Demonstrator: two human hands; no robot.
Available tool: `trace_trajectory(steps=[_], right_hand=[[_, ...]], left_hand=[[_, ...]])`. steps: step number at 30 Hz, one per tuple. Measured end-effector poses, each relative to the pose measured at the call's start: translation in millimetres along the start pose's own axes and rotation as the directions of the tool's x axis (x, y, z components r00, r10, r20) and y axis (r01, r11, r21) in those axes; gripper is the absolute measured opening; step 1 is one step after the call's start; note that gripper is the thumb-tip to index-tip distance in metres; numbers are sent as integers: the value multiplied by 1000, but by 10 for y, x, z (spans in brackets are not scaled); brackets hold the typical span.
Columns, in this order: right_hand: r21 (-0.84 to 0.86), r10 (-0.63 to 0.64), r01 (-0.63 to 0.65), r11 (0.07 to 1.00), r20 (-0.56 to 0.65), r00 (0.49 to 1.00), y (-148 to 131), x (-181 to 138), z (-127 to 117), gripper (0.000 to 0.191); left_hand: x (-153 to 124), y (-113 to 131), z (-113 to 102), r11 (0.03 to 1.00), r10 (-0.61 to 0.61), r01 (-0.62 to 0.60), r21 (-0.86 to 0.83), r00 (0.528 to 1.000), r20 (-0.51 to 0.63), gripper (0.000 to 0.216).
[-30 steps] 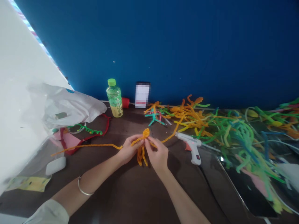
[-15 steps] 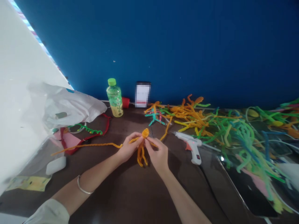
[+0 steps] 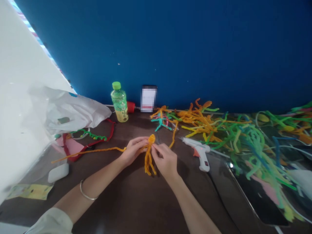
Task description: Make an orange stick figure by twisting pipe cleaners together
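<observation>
Pinching the orange pipe-cleaner figure (image 3: 151,139) with left hand (image 3: 133,151) and right hand (image 3: 167,160), I hold it above the worktop (image 3: 143,201).

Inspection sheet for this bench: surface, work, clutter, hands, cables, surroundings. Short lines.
Surface: dark table; no spill seen.
Work: orange figure, rounded top, strands hanging below.
Clutter: pipe cleaners heaped at right, partly over a dark screen; glue gun lying down; bottle upright; white bag at left.
Hands: left hand and right hand both pinch the orange figure.
Cables: black cord runs from glue gun toward near edge.
Surroundings: blue wall behind.
</observation>
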State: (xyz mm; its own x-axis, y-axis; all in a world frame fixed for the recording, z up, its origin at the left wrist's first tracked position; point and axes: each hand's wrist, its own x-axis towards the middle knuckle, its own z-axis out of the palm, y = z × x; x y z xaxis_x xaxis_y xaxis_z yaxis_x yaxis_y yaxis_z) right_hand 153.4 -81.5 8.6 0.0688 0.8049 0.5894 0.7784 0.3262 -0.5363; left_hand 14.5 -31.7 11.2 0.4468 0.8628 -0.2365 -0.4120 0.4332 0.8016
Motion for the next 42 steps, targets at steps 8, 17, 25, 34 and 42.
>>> trace_trajectory(steps=[8,17,25,34,42], right_hand=[[-17,-53,55,998,56,997,20,-8,1,15],[72,35,-31,997,-44,998,29,17,-13,10],[35,-50,51,998,-29,998,44,-5,5,10],[25,-71,71,997,-14,997,57,-12,9,13],[-5,-93,93,996,-3,996,50,-13,4,13]], left_hand=[[68,-94,-96,968,103,-94,234,994,-26,34],[100,-84,-115,990,98,-90,109,993,-66,39],[73,-33,-96,991,127,-125,51,991,-39,47],[93,-69,-117,986,103,-93,135,992,-71,45],[70,-38,-80,991,129,-127,40,990,-52,35]])
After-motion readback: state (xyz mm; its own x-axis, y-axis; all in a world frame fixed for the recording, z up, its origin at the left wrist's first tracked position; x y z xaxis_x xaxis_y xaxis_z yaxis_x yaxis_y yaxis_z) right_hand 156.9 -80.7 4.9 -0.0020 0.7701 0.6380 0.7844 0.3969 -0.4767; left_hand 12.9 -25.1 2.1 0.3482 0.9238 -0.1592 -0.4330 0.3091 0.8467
